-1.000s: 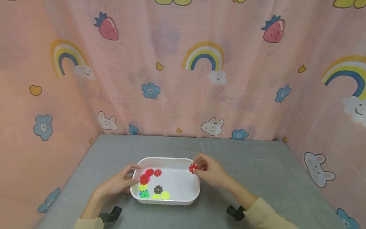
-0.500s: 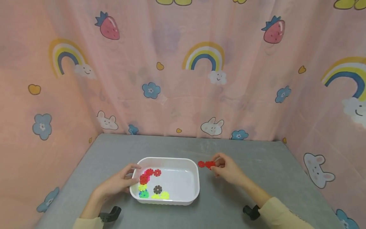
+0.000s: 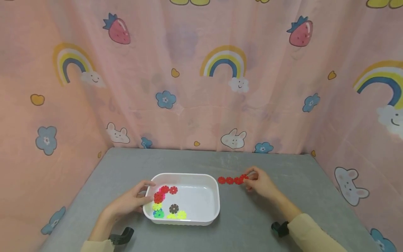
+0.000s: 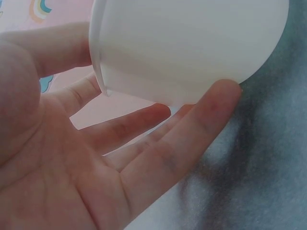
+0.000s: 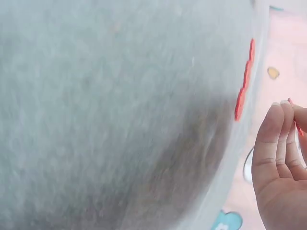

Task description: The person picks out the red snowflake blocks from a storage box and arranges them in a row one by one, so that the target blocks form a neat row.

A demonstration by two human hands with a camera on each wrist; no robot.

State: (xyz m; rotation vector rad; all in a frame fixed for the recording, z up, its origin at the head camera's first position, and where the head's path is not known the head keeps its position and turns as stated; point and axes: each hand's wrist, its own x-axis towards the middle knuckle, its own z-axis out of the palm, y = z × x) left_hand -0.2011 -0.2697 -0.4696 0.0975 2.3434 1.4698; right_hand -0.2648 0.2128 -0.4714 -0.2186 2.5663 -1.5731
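At the left end of the white tray (image 3: pixel 182 222), my left hand (image 3: pixel 132 200) grips the rim. In the left wrist view, the fingers of the left hand (image 4: pixel 72 163) reach round the tray's end wall (image 4: pixel 187 43). My right hand (image 3: pixel 262 183) pinches a red notched snowflake disc (image 3: pixel 244 177) between thumb and fingers. A row of red snowflake discs (image 3: pixel 230 180) lies on the table to the right of the tray. The held disc overlaps the row's right end in the head view. In the right wrist view the right hand (image 5: pixel 280 163) shows the held disc (image 5: pixel 299 128) edge-on.
Inside the tray are red snowflake discs (image 3: pixel 158 197), yellow ones (image 3: pixel 182 214), a green one (image 3: pixel 159 214) and a dark brown one (image 3: pixel 174 209). Grey cloth (image 3: pixel 252 224) covers the table. A pink patterned curtain (image 3: pixel 189 122) surrounds it behind and at both sides.
My right hand has moved right, from the tray's right rim to the row's right end, with a red snowflake disc pinched. The row now shows beside the tray. The left hand has stayed put.
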